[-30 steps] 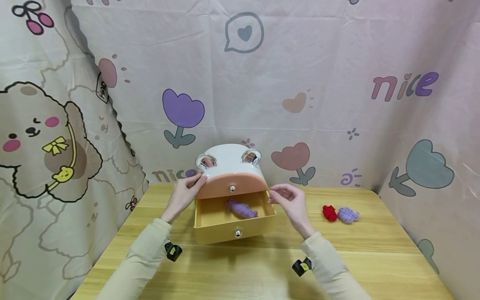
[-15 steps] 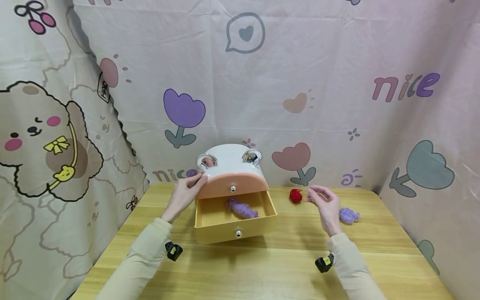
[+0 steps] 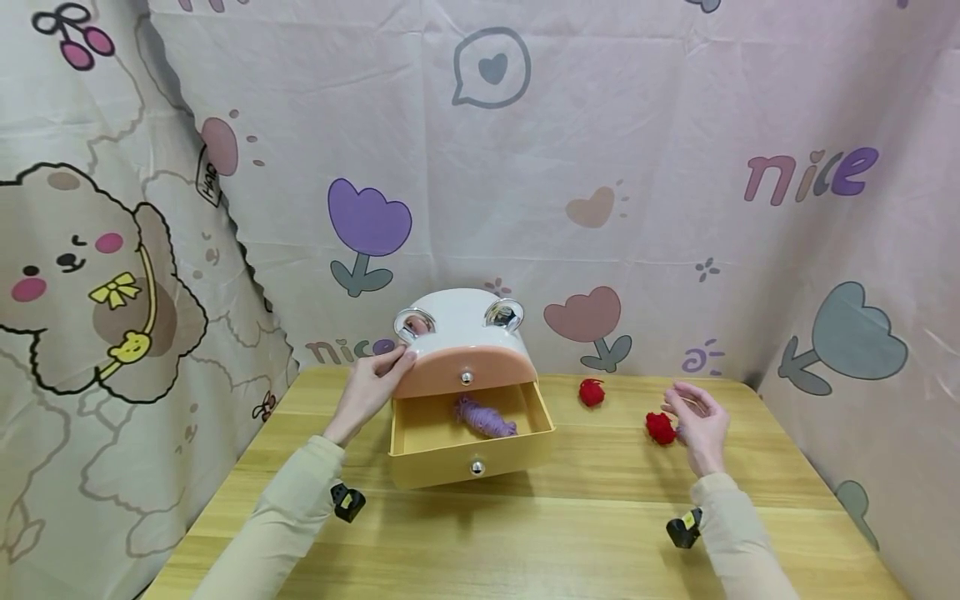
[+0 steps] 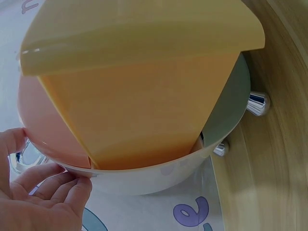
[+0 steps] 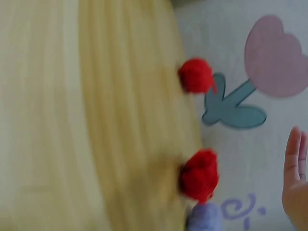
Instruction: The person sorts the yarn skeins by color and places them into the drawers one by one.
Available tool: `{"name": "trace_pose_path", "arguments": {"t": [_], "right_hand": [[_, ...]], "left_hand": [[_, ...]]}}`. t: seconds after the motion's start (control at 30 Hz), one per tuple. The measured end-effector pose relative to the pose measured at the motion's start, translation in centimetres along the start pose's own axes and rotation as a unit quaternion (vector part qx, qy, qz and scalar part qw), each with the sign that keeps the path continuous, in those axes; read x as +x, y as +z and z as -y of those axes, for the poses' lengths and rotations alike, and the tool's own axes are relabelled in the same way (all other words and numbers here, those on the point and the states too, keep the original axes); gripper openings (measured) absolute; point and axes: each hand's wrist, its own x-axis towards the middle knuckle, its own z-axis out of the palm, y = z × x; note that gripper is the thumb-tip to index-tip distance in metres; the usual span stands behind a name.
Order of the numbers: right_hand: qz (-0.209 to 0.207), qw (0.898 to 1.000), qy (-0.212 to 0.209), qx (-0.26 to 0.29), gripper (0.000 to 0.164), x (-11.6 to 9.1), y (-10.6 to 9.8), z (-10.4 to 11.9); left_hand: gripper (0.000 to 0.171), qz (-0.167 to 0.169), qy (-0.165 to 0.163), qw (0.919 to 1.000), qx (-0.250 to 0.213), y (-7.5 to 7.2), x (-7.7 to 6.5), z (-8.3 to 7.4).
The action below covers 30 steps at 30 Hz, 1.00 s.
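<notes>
My left hand (image 3: 367, 390) pinches the box (image 3: 463, 321); my right hand (image 3: 703, 425) hangs, fingers loose. A low reach could knock the nearer red yarn (image 3: 660, 428).

The left grip (image 3: 371, 387) pinches the box (image 3: 467, 321); purple yarn (image 3: 486, 419) lies in the open drawer (image 3: 442, 467). The right grip (image 3: 701, 421) hovers beside a red ball (image 3: 660, 428); a second ball (image 3: 591, 392) lies farther left.

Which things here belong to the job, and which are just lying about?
Likely the job: white cabinet, gripped by the left hand; open yellow drawer; purple yarn inside; left red ball; right red ball; purple bundle near the right hand.
Just surroundings: wooden table; printed cloth.
</notes>
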Motion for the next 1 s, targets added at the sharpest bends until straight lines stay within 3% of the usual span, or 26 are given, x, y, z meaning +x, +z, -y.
{"name": "trace_pose_path", "arguments": {"t": [0.23, 0.43, 0.63, 0.8, 1.0], "right_hand": [[-0.049, 0.998, -0.034, -0.021, 0.021, 0.4, -2.5, -1.1], [-0.074, 0.995, -0.038, -0.058, 0.026, 0.6, -4.2, -1.7], [-0.089, 0.988, -0.005, -0.125, 0.029, 0.5, -5.4, -2.0], [-0.090, 0.974, 0.017, -0.205, 0.030, 0.5, -6.2, -2.2], [-0.080, 0.962, 0.051, -0.255, 0.048, 0.5, -6.7, -2.4]], "left_hand": [[0.059, 0.000, 0.000, 1.0000, 0.003, 0.1, -0.1, -0.1], [0.060, 0.001, 0.001, 1.0000, 0.002, 0.0, -0.1, -0.1], [0.060, 0.002, -0.001, 1.0000, 0.004, 0.0, 0.0, -0.1], [0.059, -0.001, 0.000, 1.0000, 0.005, 0.0, 0.1, -0.1], [0.061, 0.002, -0.003, 1.0000, 0.007, 0.0, 0.0, -0.1]]}}
